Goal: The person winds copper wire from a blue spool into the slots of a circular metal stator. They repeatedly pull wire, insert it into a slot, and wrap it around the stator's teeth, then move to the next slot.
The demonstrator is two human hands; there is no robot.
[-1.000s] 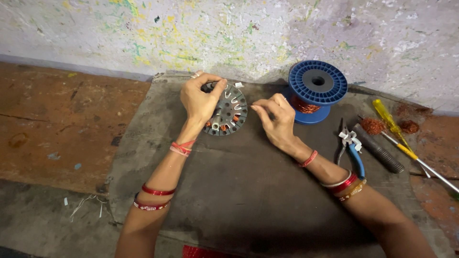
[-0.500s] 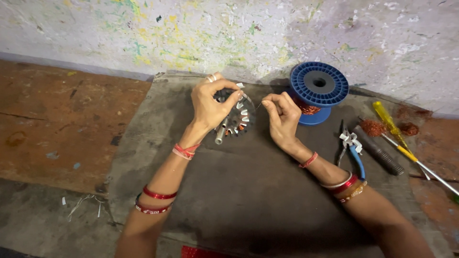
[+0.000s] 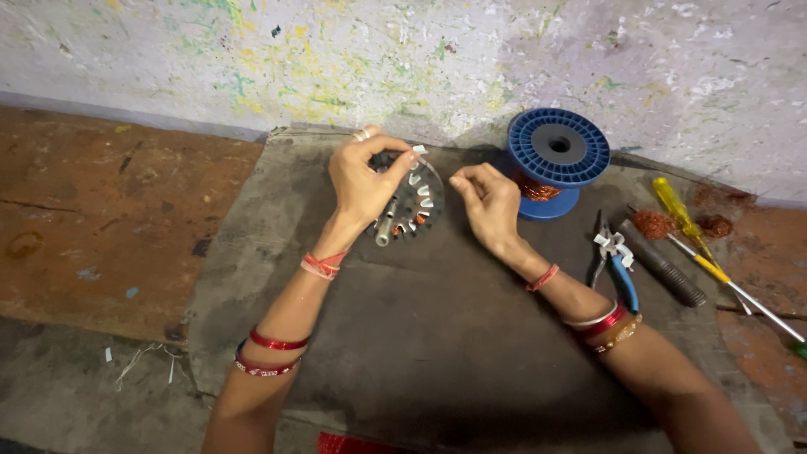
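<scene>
My left hand (image 3: 360, 181) grips a round grey motor stator (image 3: 412, 206) with slotted teeth, a short metal shaft and bits of copper winding, and holds it tilted up off the grey mat (image 3: 420, 336). My right hand (image 3: 487, 202) is just to the right of the stator, fingers pinched together as if on a thin wire that is too fine to make out. A small white slip shows at the stator's top edge by my left fingertips. Behind my right hand stands a blue plastic spool (image 3: 555, 160) wound with copper wire.
Blue-handled pliers (image 3: 618, 269), a dark ribbed tool handle (image 3: 664, 265) and two yellow-handled screwdrivers (image 3: 698, 244) lie at the mat's right. Clumps of copper wire scrap (image 3: 651, 223) sit near them. A paint-spattered wall (image 3: 420, 59) runs along the back; reddish floor (image 3: 101, 219) lies left.
My left hand has lifted the stator from lying flat on the mat and tilted it up on edge. My right hand has closed into a pinch and stayed beside it.
</scene>
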